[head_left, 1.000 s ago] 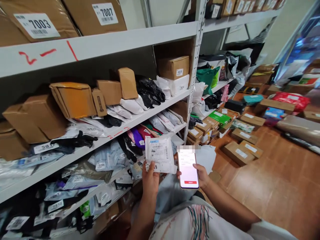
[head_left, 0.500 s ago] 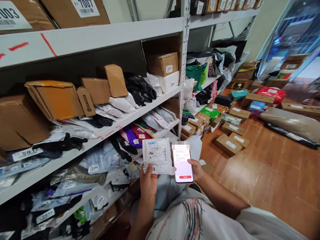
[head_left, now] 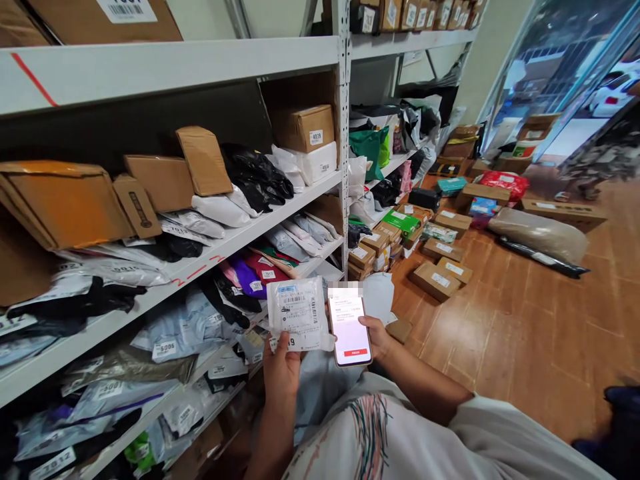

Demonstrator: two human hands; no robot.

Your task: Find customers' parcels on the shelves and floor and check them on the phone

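A small white parcel bag [head_left: 299,310] with a printed label is pinched in my left hand [head_left: 282,363], the thumb over its lower left corner. Part of a number on the label is hidden by that thumb. My right hand [head_left: 376,337] grips a smartphone [head_left: 351,333] by its right edge. Its screen is lit, mostly white, with a red button near the bottom. Parcel and phone are side by side in front of my body, almost touching, both facing me.
White shelving [head_left: 260,227] on the left bears cardboard boxes [head_left: 306,128] and bagged parcels [head_left: 185,323]. More boxes [head_left: 435,280] and a long wrapped bundle [head_left: 540,233] lie on the wooden floor [head_left: 510,340]. A person's patterned clothing [head_left: 603,150] shows at far right; dark shoes [head_left: 620,407] at lower right.
My view has turned right, so the shelves and floor parcels sit further left. The person at right and dark shoes show more. Both hands keep their holds.
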